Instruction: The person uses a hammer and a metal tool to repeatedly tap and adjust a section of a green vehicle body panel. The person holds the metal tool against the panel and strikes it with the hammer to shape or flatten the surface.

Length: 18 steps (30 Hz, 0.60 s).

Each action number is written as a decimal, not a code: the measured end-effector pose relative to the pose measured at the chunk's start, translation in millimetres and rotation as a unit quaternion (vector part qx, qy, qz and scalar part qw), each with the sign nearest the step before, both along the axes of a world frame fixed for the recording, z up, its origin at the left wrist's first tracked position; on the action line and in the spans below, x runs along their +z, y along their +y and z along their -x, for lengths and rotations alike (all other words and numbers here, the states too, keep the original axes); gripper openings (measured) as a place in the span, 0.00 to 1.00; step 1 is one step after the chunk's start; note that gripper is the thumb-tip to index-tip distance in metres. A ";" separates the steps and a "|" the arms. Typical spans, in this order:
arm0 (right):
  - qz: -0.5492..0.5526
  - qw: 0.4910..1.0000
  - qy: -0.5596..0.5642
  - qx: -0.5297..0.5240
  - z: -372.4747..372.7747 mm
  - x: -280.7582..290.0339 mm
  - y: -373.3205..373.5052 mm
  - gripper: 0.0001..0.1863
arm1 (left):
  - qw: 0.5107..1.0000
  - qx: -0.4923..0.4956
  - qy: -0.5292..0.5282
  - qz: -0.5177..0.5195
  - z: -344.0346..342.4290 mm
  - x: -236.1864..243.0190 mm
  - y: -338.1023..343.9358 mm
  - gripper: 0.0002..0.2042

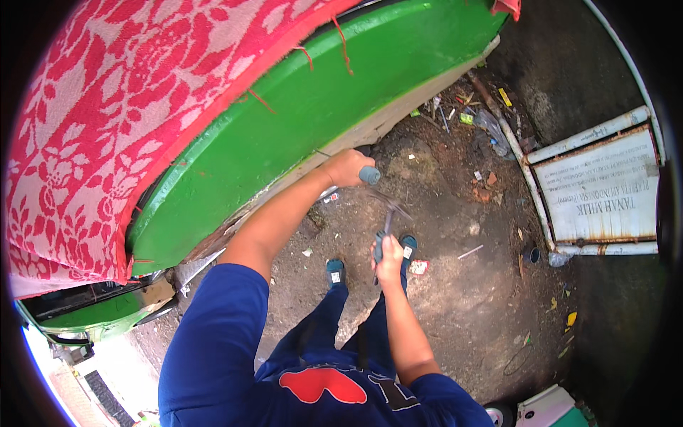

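My left hand (345, 169) grips the grey-blue handle of a screwdriver-like tool (368, 174), whose thin metal shaft points left at the lower edge of a curved green panel (313, 92). My right hand (386, 260), lower and to the right, grips a hammer (395, 211) by its grey handle, with the metal head raised below my left hand. Whether the tool's tip touches the panel, I cannot tell. A red-and-pink floral cloth (121, 92) covers the top of the green body, with loose red threads along its edge.
A white metal sign on a pipe frame (597, 192) leans at the right by a dark wall. Scattered litter (487, 132) lies on the dirt ground (462, 299). Another green vehicle part (99, 317) is at lower left, and a wheeled white-and-teal body (544, 409) at lower right.
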State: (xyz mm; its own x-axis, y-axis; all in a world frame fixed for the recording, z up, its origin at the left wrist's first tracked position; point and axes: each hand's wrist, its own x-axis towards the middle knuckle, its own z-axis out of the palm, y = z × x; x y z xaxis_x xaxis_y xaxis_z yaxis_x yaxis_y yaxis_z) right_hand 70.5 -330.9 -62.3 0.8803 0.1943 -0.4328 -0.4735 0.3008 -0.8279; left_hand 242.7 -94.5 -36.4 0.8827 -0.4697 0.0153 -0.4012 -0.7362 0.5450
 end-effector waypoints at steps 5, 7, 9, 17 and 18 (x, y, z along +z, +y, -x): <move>-0.021 0.999 -0.033 -0.016 -13.5 8.2 9.5 0.27 | 1.000 -0.001 0.020 0.007 6.2 -12.8 -5.9 0.08; 0.053 0.998 -0.031 0.021 -26.7 7.9 7.7 0.28 | 1.000 0.011 0.018 0.005 4.7 -11.8 -7.6 0.08; -0.015 0.998 -0.028 -0.056 -31.7 17.5 3.1 0.28 | 0.999 0.027 0.020 0.027 -5.9 -4.3 -9.6 0.08; -0.035 0.997 0.000 -0.074 -55.9 23.2 -9.9 0.25 | 0.997 0.047 0.060 -0.013 -7.8 -11.9 -19.1 0.08; -0.008 1.000 0.009 -0.027 -60.4 19.1 -5.8 0.25 | 0.997 0.047 0.065 -0.023 -7.3 -12.0 -20.3 0.08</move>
State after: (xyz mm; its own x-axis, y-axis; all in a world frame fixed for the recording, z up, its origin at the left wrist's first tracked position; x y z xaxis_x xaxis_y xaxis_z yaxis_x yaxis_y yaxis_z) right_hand 130.9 -336.7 -43.2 0.8816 0.1531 -0.4466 -0.4713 0.3389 -0.8142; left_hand 250.0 -114.9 -48.4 0.9161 -0.3822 -0.1208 -0.2577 -0.7925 0.5528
